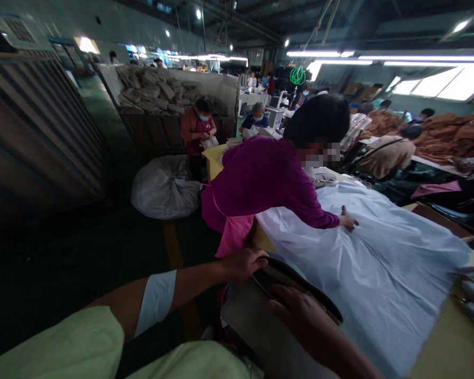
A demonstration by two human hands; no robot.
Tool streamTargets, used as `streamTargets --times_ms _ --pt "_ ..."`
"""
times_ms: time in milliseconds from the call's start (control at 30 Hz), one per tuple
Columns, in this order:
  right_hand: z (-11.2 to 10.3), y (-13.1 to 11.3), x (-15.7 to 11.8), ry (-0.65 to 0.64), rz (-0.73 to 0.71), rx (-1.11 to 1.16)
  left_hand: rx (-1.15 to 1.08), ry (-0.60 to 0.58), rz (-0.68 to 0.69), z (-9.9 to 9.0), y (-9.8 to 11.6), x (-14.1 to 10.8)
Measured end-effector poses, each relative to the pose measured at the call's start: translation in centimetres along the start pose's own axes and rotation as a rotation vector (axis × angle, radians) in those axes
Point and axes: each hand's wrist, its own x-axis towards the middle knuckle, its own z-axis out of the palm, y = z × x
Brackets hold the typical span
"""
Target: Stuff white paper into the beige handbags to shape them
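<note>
Below the centre, a dark, curved-rimmed item point(312, 296) with a grey-beige side panel point(256, 316) stands against the table edge; its kind is unclear, perhaps a bag. My left hand point(243, 263) is closed on the near-left end of its rim, thumb on top. Over the panel, just inside the rim, lies my right hand point(296, 308), its fingers stretched to the left and partly lost in shadow. White sheeting point(363, 252) spreads over the table right beside the item. A co-worker in purple point(260, 173) leans across and presses a hand point(347, 220) on the sheeting.
A stuffed translucent sack point(166, 187) sits on the floor at left. Behind it, a large bin point(142, 123) holds piled beige pieces. A ribbed metal cage point(43, 131) stands far left. The yellow tabletop point(450, 337) shows at lower right. Other people work behind, near brown heaps point(446, 137).
</note>
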Motion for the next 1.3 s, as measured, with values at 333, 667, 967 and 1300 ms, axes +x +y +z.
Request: streamTargets --times_ms 333,667,967,1300 --pt "1.9 2.4 -3.9 -0.095 0.267 -0.241 0.036 -0.103 0.05 -0.5 -0.4 0.7" --pt "0.3 -1.1 -1.1 0.043 0.032 -0.08 -0.015 -0.061 -0.031 -0.1 -0.4 0.9" --pt "-2.8 5.9 -1.9 0.157 0.214 -0.145 0.136 -0.125 -0.08 -1.1 1.1 2.1" --pt "-3.7 6.9 -0.4 0.158 0.261 -0.133 0.6 -0.087 0.168 3.8 7.5 1.3"
